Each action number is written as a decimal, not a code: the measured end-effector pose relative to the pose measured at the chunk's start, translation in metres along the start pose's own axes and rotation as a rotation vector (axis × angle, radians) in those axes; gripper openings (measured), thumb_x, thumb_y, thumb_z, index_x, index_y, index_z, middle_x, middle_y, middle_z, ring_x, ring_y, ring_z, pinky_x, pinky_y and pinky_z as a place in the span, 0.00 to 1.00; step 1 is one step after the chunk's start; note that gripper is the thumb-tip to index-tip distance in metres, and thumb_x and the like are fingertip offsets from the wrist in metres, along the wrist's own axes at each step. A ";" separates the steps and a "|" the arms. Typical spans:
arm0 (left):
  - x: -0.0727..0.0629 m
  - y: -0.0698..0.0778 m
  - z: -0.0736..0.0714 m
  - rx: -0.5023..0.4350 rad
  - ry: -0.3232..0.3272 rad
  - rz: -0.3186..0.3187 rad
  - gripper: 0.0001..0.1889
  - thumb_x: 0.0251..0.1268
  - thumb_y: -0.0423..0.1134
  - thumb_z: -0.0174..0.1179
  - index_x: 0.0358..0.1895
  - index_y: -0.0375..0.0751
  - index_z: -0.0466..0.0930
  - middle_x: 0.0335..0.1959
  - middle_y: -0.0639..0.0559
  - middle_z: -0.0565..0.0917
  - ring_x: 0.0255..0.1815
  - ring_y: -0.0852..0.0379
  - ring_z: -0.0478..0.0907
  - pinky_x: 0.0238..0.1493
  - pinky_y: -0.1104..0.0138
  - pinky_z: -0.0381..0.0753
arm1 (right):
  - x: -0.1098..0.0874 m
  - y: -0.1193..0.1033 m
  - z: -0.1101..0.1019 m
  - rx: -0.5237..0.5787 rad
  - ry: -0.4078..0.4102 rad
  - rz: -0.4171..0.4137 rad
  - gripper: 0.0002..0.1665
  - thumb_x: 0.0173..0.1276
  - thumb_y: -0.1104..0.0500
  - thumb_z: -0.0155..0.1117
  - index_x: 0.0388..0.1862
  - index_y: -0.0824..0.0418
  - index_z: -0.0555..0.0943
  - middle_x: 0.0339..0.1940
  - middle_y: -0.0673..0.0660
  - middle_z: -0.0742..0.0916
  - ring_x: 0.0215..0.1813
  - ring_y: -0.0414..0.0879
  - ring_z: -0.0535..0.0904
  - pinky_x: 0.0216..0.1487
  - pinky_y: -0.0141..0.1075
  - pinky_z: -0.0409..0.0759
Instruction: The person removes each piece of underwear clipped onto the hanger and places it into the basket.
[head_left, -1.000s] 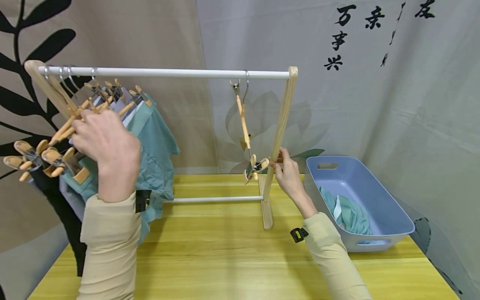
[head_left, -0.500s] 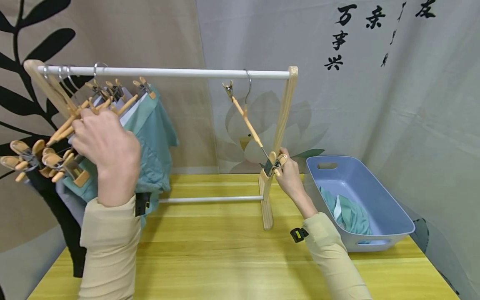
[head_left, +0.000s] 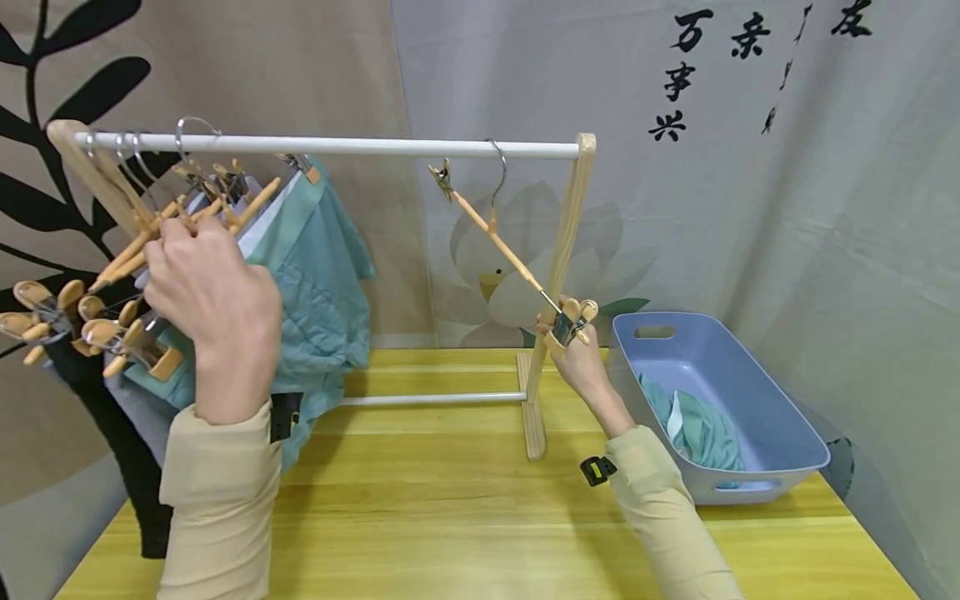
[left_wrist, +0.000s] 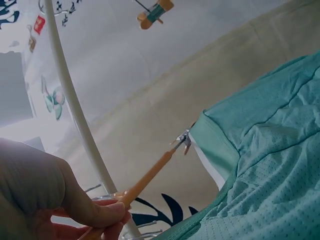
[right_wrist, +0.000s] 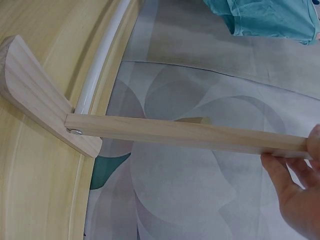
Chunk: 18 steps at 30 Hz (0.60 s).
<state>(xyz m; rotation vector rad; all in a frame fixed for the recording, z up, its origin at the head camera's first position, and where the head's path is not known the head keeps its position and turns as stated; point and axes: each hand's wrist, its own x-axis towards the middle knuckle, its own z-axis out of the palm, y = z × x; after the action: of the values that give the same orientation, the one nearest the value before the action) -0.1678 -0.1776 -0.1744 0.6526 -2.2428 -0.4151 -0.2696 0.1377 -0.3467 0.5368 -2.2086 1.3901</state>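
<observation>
At the left end of the small clothes rack's white rail (head_left: 337,146), my left hand (head_left: 213,287) grips a wooden clip hanger. In the left wrist view thumb and fingers pinch that hanger's bar (left_wrist: 150,177), and its metal clip bites the waistband of a teal garment (left_wrist: 270,125). The hanger's hook (head_left: 197,122) sits turned at the rail. My right hand (head_left: 585,367) holds the rack's right wooden post (right_wrist: 185,135), fingers curled on its edge. An unloaded clip hanger (head_left: 495,237) hangs tilted near that post, its lower clip overlapping my right hand in the head view.
More clip hangers with clothes, including black trousers (head_left: 127,450), crowd the rack's left end. A blue basket (head_left: 757,375) at the right holds a teal cloth (head_left: 705,429). The rack stands on a yellow wooden table (head_left: 450,500) before a printed curtain.
The hook of the hanger in my left hand has turned, and the teal garment has swung. The unloaded hanger has swung rightward over my right hand, which stays on the post.
</observation>
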 end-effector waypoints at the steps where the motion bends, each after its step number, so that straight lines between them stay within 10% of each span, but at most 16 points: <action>1: -0.001 0.000 0.000 -0.007 0.013 0.004 0.27 0.50 0.18 0.41 0.57 0.25 0.73 0.54 0.29 0.75 0.53 0.30 0.70 0.50 0.40 0.71 | 0.000 0.000 0.000 0.025 -0.001 0.016 0.22 0.64 0.69 0.60 0.57 0.71 0.70 0.43 0.69 0.85 0.46 0.59 0.84 0.46 0.40 0.82; 18: -0.018 -0.011 0.005 -0.065 0.123 0.073 0.26 0.46 0.16 0.36 0.49 0.22 0.77 0.47 0.29 0.77 0.43 0.31 0.72 0.38 0.39 0.72 | 0.002 -0.003 0.000 -0.032 -0.034 -0.030 0.21 0.66 0.71 0.56 0.58 0.68 0.69 0.42 0.68 0.82 0.46 0.60 0.81 0.45 0.49 0.83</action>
<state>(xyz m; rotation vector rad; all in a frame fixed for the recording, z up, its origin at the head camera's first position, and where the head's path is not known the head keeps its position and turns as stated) -0.1577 -0.1758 -0.1932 0.5459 -2.1204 -0.3995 -0.2693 0.1367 -0.3435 0.5844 -2.2368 1.3372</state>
